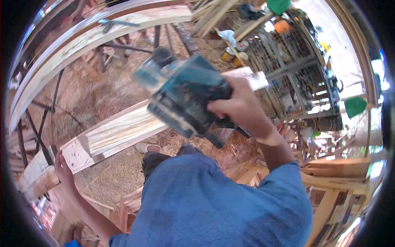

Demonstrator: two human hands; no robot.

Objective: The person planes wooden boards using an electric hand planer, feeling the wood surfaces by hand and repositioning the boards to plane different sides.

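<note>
A teal and black power tool (191,96), blurred by motion, is held up in my right hand (236,105), whose fingers wrap round its handle. Beneath the tool a long pale wooden board (119,136) runs from lower left to upper right. At the board's near left end is my left hand (63,166), with its fingers against or beside the edge; what they hold, if anything, cannot be made out.
Another long plank (82,43) lies on dark metal legs at the upper left. Wood shavings (107,88) cover the ground. A cluttered rack (294,66) stands at the right, near yellow containers (228,54). Stacked timber (337,177) is at lower right.
</note>
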